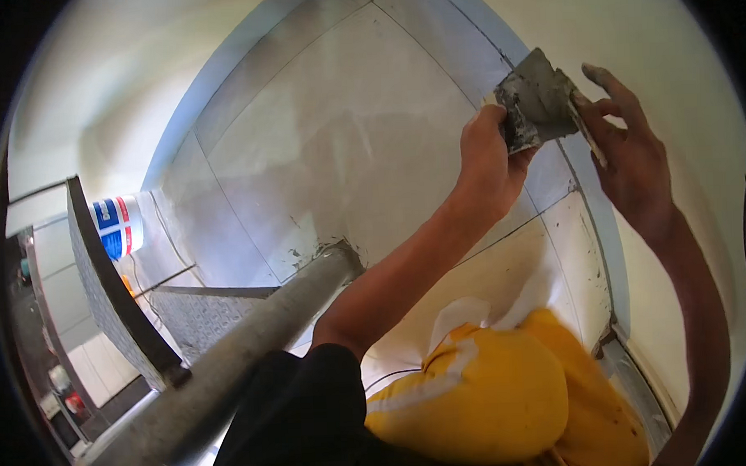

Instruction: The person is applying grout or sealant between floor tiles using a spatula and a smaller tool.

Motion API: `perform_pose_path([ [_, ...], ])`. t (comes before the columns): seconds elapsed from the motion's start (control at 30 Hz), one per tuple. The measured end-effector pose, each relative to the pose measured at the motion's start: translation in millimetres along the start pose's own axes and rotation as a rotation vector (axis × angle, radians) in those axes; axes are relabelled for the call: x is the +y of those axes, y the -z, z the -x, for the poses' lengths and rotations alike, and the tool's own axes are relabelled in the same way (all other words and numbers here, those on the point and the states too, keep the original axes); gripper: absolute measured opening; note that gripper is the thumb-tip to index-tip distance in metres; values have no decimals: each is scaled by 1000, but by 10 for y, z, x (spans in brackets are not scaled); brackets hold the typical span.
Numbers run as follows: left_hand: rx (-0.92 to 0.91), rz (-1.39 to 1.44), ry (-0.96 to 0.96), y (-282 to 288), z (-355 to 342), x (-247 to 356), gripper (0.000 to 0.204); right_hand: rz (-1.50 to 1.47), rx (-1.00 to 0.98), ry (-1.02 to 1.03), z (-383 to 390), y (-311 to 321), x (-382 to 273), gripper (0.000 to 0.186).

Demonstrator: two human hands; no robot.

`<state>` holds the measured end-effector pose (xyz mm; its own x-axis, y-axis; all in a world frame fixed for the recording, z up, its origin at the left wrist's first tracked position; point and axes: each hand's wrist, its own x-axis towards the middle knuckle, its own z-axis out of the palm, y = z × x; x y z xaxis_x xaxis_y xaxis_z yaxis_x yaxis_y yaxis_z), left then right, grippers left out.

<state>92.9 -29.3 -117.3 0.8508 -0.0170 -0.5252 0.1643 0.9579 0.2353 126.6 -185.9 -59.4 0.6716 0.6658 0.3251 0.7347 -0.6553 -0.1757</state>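
Observation:
In my left hand (492, 159), fingers closed round its near-left edge, is a flat squarish putty scraper (549, 91) coated with wet grey paste. A little pale edge shows by the thumb. My right hand (640, 170) pinches a thin, narrow scraper (588, 128), seen nearly edge-on, against the right side of the paste. The right index finger sticks up and away from it. Both tools are held up above the floor near the right wall. The fingertips beneath the left-hand scraper are partly hidden.
A thick grey metal pole (246, 365) rises from the tiled floor (345, 143) at lower left, with dark-edged metal stair treads (116, 283) attached. Beyond them stands a white and blue bucket (120, 227). A pale wall (681, 107) curves along the right. My yellow trousers (494, 393) fill the lower middle.

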Motion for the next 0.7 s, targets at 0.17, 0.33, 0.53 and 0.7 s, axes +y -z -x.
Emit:
perform_pose_path([
  [0.17,-28,80,-22,-155,-285,269,14,115,-125,-29,-359,159,164,52],
  [0.33,-94,57,-135,-74,-533,903,16,183,3,-17,-468,-38,345,41],
  [0.53,100,-340,-332,186,-727,1595,22,-243,82,-208,-1005,-420,287,33],
  [0.7,155,-741,-434,362,-772,1985,32,-343,188,-78,-1677,-885,327,31],
])
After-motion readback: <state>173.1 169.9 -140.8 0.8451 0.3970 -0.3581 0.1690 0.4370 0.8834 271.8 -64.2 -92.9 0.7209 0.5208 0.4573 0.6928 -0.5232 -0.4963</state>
